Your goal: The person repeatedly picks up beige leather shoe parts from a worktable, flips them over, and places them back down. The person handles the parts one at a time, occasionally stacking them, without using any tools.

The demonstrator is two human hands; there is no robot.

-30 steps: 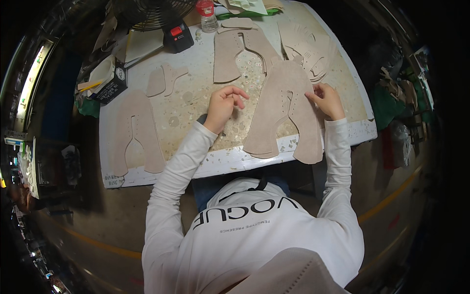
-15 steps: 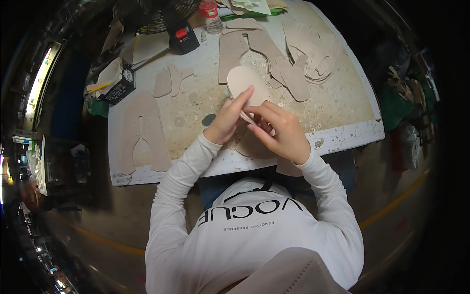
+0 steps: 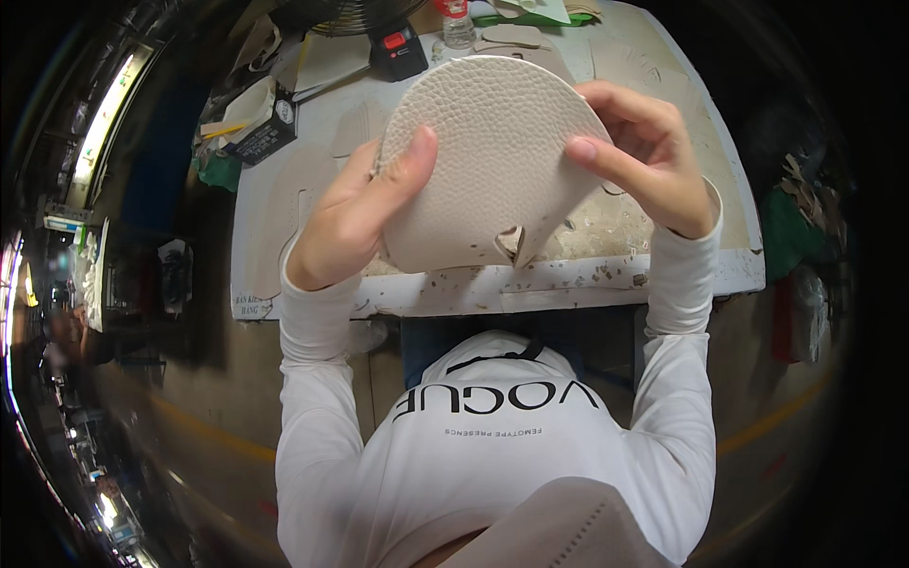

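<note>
A pale beige piece of pebble-grained leather (image 3: 488,156) is held up above the table, close in view. Its far edge is rounded, and a small notch or gap shows near its lower right. My left hand (image 3: 350,213) grips the left edge, thumb on the grained face and fingers mostly hidden behind. At the upper right edge, my right hand (image 3: 644,151) pinches the leather between its thumb and curled fingers. Whether more layers lie behind this piece I cannot tell. Behind it, more flat beige leather pieces (image 3: 268,199) lie on the table, partly covered by my hands.
The white worktable (image 3: 398,301) has a worn, flecked surface. At its far side stand a black fan (image 3: 355,14), a black block with a red part (image 3: 398,52) and a clear bottle (image 3: 459,33). A dark box (image 3: 260,133) sits at the left edge.
Both hands have raised the leather toward me and moved apart to its two sides. Its grained face now shows large, hiding much of the table. The view has shifted slightly.
</note>
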